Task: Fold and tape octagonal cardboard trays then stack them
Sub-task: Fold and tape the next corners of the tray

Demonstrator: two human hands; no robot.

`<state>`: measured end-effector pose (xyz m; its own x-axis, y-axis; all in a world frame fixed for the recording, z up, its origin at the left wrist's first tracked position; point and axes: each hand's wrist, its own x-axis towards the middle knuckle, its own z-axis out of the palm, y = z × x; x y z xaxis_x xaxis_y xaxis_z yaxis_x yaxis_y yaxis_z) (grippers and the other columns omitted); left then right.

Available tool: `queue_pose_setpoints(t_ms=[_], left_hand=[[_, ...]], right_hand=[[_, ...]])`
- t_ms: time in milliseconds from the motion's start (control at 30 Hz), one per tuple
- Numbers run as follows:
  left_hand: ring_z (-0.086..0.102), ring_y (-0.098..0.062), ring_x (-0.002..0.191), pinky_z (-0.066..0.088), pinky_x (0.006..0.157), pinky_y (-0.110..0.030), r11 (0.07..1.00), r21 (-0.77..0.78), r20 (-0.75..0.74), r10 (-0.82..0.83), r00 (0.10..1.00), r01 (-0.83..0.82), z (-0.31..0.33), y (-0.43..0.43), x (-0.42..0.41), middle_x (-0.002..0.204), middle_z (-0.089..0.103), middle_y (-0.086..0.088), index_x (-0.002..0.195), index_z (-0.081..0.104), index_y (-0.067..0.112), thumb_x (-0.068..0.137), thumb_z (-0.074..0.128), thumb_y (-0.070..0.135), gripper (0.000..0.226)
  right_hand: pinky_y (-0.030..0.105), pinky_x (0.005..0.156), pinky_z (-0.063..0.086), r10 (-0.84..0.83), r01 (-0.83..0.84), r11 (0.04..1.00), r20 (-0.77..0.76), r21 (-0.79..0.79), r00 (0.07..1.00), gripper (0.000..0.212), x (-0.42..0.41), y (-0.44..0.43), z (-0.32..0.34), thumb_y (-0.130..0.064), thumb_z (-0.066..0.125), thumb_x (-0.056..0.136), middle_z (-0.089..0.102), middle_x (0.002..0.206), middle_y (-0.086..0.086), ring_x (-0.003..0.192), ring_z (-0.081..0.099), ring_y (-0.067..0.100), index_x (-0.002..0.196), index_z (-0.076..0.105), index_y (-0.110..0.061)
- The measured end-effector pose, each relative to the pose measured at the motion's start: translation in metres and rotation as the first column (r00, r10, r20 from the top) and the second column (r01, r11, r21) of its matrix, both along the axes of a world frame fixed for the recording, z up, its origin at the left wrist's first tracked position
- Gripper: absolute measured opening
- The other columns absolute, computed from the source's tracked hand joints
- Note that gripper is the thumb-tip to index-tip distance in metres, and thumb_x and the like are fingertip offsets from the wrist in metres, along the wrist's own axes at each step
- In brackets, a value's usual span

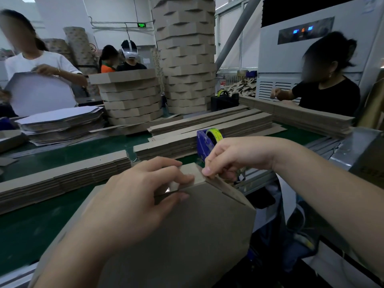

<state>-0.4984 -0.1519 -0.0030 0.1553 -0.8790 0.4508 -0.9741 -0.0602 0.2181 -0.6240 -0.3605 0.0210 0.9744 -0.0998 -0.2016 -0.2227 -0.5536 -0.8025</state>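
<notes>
— Head view first: what's biggest?
— A tall stack of folded trays [185, 59] at the back, with a shorter stack [131, 96] to its left, each tray nested in the next.
— And the one in hand?
— That cardboard tray [187, 235] is tilted at the green belt's [41, 215] near edge. The left hand [133, 196] pinches a corner flap and the right hand [234, 156] pinches the adjoining flap, near the blue tape dispenser [204, 142]. The green wall sign [141, 25] is unreadable.

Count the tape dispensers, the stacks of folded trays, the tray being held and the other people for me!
Tape dispensers: 2
Stacks of folded trays: 2
Tray being held: 1
Other people: 4
Total: 9
</notes>
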Motion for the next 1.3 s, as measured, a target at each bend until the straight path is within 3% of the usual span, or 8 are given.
queue_pose_setpoints(t_ms=[233,500,700,767,867,967,1033,1300], left_hand=[[0.055,0.006,0.099,0.049,0.076,-0.029,0.999,0.019,0.031,0.030,0.999,-0.031,0.000,-0.001,-0.002,0.123,0.049,0.036,0.105,0.059,0.052,0.078,0.055,0.058,0.028],[0.057,0.002,0.096,0.050,0.076,-0.036,0.999,0.003,-0.012,0.052,0.999,-0.052,0.000,0.002,0.003,0.120,0.049,0.037,0.102,0.059,0.052,0.077,0.056,0.058,0.027],[0.046,0.006,0.106,0.048,0.081,-0.029,0.992,0.120,0.129,0.021,0.991,-0.037,0.004,0.003,0.004,0.127,0.037,0.037,0.127,0.030,0.067,0.087,0.027,0.069,0.040],[0.042,0.007,0.111,0.046,0.083,-0.026,0.988,0.147,0.182,0.011,0.983,-0.038,0.005,0.002,0.003,0.128,0.035,0.035,0.131,0.017,0.069,0.083,0.020,0.070,0.048],[0.040,0.004,0.112,0.045,0.083,-0.026,0.989,0.145,0.206,-0.005,0.979,-0.025,0.005,0.000,0.000,0.125,0.035,0.032,0.131,0.009,0.071,0.083,0.011,0.073,0.048],[0.040,0.002,0.112,0.045,0.081,-0.027,0.988,0.154,0.211,-0.013,0.977,-0.020,0.004,-0.001,-0.001,0.124,0.034,0.032,0.131,0.007,0.073,0.085,0.008,0.072,0.045],[0.041,0.001,0.112,0.045,0.080,-0.028,0.988,0.151,0.210,-0.016,0.978,-0.016,0.003,-0.001,-0.001,0.124,0.036,0.031,0.131,0.010,0.072,0.079,0.006,0.072,0.053],[0.041,0.003,0.110,0.041,0.075,-0.024,0.990,0.133,0.221,0.008,0.975,-0.038,0.001,-0.001,0.003,0.123,0.035,0.032,0.131,0.010,0.072,0.077,0.004,0.071,0.055]], right_hand=[[0.023,0.053,0.029,-0.002,-0.001,1.000,-0.147,-0.016,0.989,0.041,0.003,-0.004,0.002,-0.037,0.063,0.086,0.044,0.051,-0.012,0.048,0.037,0.008,0.046,0.062,-0.027],[0.019,0.048,0.039,-0.136,0.090,0.973,-0.215,-0.211,0.967,0.060,0.004,-0.018,-0.024,-0.082,0.053,0.058,0.046,0.049,-0.007,0.044,0.041,0.011,0.054,0.055,-0.022],[0.017,0.050,0.040,-0.222,0.191,0.947,-0.101,-0.257,0.970,0.056,-0.020,-0.047,-0.041,-0.072,0.064,0.062,0.053,0.060,-0.008,0.053,0.045,0.007,0.071,0.066,-0.018],[0.016,0.047,0.038,-0.451,0.464,0.885,0.169,-0.044,0.876,0.035,-0.023,-0.063,-0.045,-0.059,0.066,0.076,0.054,0.058,-0.009,0.047,0.044,0.004,0.067,0.068,-0.025],[0.022,0.050,0.033,-0.773,0.803,0.586,0.375,0.113,0.511,0.027,-0.010,-0.087,-0.058,-0.040,0.060,0.092,0.052,0.064,-0.009,0.052,0.043,0.005,0.075,0.067,-0.021],[0.026,0.052,0.033,-0.835,0.846,0.529,0.214,0.061,0.507,0.025,0.005,-0.093,-0.071,-0.043,0.056,0.094,0.056,0.080,-0.004,0.059,0.043,0.013,0.085,0.067,-0.023],[0.026,0.048,0.029,-0.843,0.837,0.535,0.133,0.115,0.521,0.026,0.011,-0.091,-0.075,-0.045,0.057,0.092,0.048,0.068,-0.003,0.055,0.038,0.015,0.088,0.068,-0.022],[0.025,0.048,0.034,-0.924,0.812,0.375,0.106,0.447,0.368,0.012,0.023,-0.084,-0.076,-0.023,0.077,0.076,0.057,0.076,0.001,0.053,0.037,0.011,0.082,0.072,-0.014]])
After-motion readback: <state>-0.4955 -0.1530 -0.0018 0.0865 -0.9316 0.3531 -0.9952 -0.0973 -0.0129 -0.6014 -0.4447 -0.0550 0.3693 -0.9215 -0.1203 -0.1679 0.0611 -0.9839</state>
